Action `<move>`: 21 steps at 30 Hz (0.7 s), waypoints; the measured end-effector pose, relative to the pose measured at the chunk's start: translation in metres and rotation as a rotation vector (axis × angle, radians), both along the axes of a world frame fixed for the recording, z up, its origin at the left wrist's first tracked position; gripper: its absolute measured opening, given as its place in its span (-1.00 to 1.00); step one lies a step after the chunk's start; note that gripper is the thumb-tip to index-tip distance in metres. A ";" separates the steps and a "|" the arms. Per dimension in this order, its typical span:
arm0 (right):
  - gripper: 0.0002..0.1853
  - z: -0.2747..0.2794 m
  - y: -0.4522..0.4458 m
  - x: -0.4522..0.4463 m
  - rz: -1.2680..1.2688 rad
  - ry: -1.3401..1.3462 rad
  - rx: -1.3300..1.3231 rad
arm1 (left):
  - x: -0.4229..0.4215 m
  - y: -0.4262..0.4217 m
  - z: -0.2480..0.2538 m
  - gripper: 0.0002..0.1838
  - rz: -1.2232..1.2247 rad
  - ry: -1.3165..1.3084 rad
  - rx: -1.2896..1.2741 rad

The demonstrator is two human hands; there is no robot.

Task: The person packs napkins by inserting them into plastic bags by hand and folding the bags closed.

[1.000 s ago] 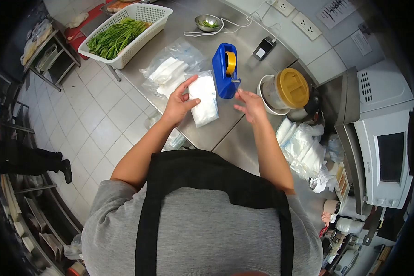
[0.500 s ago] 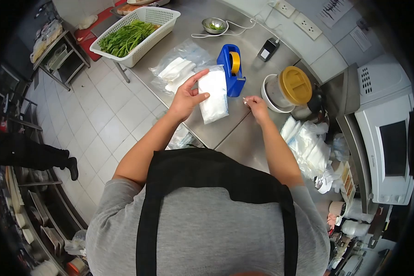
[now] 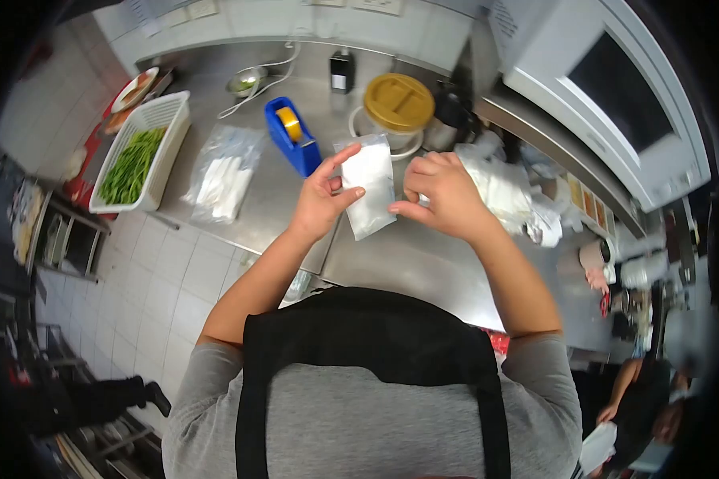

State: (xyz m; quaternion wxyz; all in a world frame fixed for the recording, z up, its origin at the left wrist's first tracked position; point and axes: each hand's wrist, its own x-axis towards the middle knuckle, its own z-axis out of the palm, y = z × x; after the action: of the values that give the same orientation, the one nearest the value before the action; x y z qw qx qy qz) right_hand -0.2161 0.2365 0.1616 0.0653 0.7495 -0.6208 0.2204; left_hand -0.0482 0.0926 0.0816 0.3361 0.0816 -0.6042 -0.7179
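Note:
My left hand (image 3: 318, 206) grips a clear plastic packet (image 3: 369, 191) of something white by its left side, thumb across the front. Just right of the packet, my right hand (image 3: 449, 195) has its fingers curled in and its thumb pointing toward the packet's edge. Whatever those fingers hold, if anything, is hidden. A blue tape dispenser (image 3: 302, 156) with a yellow roll stands on the steel counter beyond my left hand. Left of it lies a clear bag (image 3: 225, 182) with white packets inside.
A white basket (image 3: 170, 156) of green vegetables sits at the counter's left end. A gold-lidded tub (image 3: 398, 104) stands behind the packet, with white plastic bags (image 3: 495, 188) to the right. A microwave (image 3: 607, 88) occupies the upper right. Another person (image 3: 643, 403) is at lower right.
My view has swung to the right. My right hand has moved from beside the tape dispenser to the packet's right edge. My left hand still holds the packet.

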 end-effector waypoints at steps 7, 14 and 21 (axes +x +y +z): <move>-0.44 -0.034 0.048 -0.034 -0.467 0.049 0.123 | -0.049 0.049 0.000 -0.31 -0.251 -0.039 -0.004; -0.67 -0.031 0.110 -0.061 -0.661 -0.395 -0.189 | -0.065 0.054 -0.002 -0.29 -0.278 -0.035 -0.019; -0.79 -0.066 0.084 0.020 -0.619 -0.841 -0.456 | -0.069 0.053 -0.002 -0.29 -0.279 -0.034 0.038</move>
State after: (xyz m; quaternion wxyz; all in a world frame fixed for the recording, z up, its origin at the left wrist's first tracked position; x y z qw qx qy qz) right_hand -0.1964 0.3201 0.0957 0.0341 0.3472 -0.7209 0.5988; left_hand -0.1175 0.1458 0.0800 0.2210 0.0151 -0.6016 -0.7675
